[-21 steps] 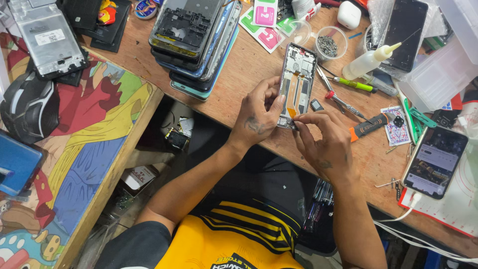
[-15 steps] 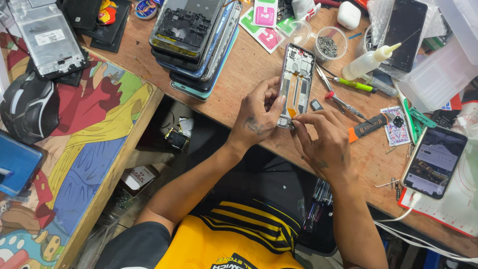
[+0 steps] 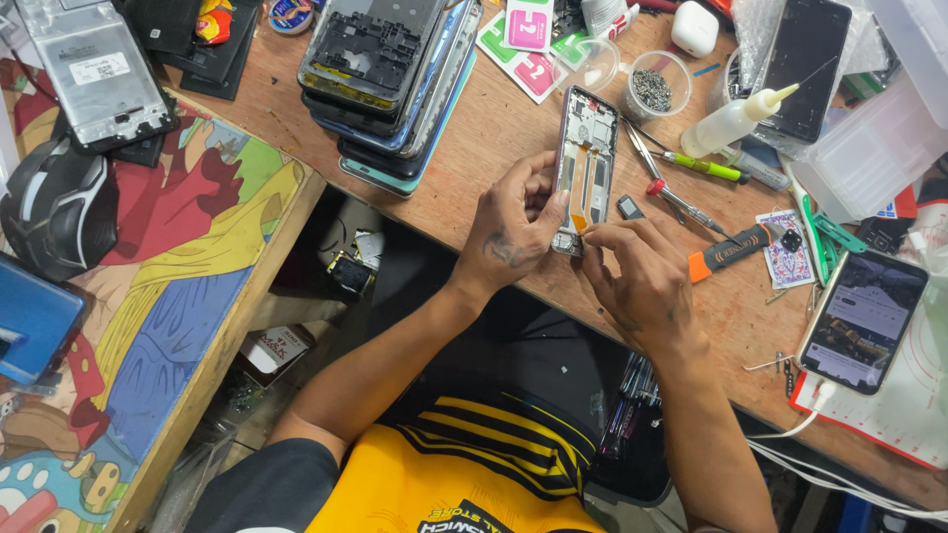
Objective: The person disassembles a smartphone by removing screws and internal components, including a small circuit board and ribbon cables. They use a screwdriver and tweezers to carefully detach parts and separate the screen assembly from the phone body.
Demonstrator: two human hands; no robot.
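Fingertips (image 3: 585, 235) of your right hand (image 3: 642, 286) are pinched tight at the near end of the opened phone frame (image 3: 585, 163), right where the orange flex strip (image 3: 583, 197) ends; whether a small part sits between them I cannot tell. Your left hand (image 3: 513, 227) clasps the frame's left edge, thumb across the inside, holding it down on the wooden bench (image 3: 474, 158) just past the near edge.

That strip looks thin and easily creased: a tug at an angle, or a slip of the pinch, could tear it or lift its connector. With the frame so close to the bench edge, a loosened left grip could let it slide off toward your lap.

Just beside your right hand lie a small dark chip (image 3: 629, 206), tweezers (image 3: 642, 148) and a red-tipped screwdriver (image 3: 686, 205); a sweep of the wrist could knock the chip to the floor. Farther out, the open dish of screws (image 3: 656, 89) and the glue bottle (image 3: 731, 123) stand near enough for an elbow to spill them, and the stack of phone frames (image 3: 390, 79) leans to your left.
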